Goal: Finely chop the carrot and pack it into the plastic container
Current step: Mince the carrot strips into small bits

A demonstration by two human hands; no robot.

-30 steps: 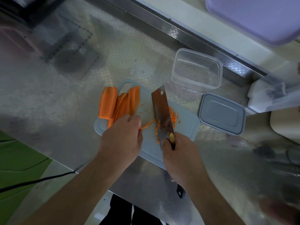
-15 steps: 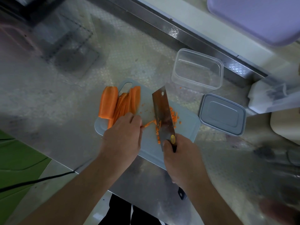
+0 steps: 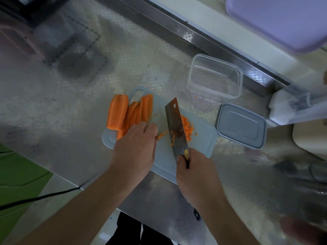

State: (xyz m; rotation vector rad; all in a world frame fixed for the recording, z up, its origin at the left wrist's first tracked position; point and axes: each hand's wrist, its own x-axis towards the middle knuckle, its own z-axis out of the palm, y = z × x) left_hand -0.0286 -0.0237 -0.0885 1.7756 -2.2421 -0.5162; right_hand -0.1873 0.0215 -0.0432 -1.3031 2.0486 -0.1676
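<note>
Carrot [image 3: 123, 114]: orange; one thick slab and thin slices at the left end of the cutting board [image 3: 203, 144].
Chopped carrot [image 3: 187, 128]: fine bits right of the cleaver [image 3: 177, 124].
Left hand [image 3: 136, 149]: pressing down carrot strips; fingertips apparently curled under.
Right hand [image 3: 196, 175]: gripping the cleaver handle.
Plastic container [image 3: 215, 77]: clear, on the worktop [image 3: 70, 103], beyond the board.
Lid [image 3: 241, 125]: grey, beside it.

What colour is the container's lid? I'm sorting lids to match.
Grey, lying beside the plastic container; the lid shows in the head view.

Purple tray [image 3: 283, 20] cut off at top-right edge.
</note>
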